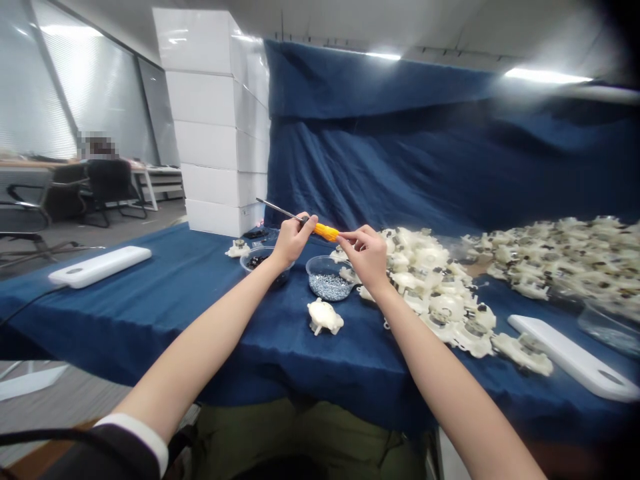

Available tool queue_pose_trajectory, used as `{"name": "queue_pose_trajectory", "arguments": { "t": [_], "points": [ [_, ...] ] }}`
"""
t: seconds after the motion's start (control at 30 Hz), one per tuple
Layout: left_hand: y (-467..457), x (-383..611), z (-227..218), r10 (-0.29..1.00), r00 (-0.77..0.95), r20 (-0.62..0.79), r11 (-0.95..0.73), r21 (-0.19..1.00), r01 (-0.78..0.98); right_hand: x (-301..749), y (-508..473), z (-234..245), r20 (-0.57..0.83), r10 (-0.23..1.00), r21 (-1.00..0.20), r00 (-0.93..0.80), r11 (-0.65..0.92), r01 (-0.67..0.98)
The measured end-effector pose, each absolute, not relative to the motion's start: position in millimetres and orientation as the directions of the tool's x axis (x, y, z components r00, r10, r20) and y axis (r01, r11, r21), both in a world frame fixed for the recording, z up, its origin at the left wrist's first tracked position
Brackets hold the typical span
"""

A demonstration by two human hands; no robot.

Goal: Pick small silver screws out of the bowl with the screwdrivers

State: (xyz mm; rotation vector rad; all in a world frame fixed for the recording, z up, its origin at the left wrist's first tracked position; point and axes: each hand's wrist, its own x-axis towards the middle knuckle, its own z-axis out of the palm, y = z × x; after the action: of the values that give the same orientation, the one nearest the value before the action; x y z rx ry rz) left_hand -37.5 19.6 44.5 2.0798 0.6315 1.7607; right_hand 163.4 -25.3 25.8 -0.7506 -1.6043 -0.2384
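Orange-handled screwdriver (325, 231), held raised above the blue-clothed worktop (150, 320): gripped near the shaft by the left hand (295, 240), its handle end pinched by the right hand (363, 257). Hands close together, both clamped on it. Glass bowl of screws (327, 285) and bowl of dark parts (257, 261) are placed just below, apparently for easy reach; white moulded plastic parts (430, 280) are heaped to the right.

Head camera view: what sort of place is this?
Likely an office-like room set up as a small assembly workstation: a blue-covered table holds heaps of white plastic parts, a glass bowl of screws and an orange-handled screwdriver, with office chairs and desks behind.
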Motion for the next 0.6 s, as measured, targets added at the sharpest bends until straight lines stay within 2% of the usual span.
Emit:
{"name": "queue_pose_trajectory", "arguments": {
  "t": [0.33,0.6],
  "points": [
    [21.0,-35.8,45.2,0.565,0.093,0.820,-0.824,0.557,0.103,162.5,-25.1,19.8,0.951,0.302,-0.178,-0.067,0.711,0.680],
    [25.3,-36.3,48.9,0.637,0.089,0.766,-0.766,0.642,-0.039,164.1,-25.8,22.4,0.963,0.260,-0.165,-0.070,0.777,0.607]
  ]
}}
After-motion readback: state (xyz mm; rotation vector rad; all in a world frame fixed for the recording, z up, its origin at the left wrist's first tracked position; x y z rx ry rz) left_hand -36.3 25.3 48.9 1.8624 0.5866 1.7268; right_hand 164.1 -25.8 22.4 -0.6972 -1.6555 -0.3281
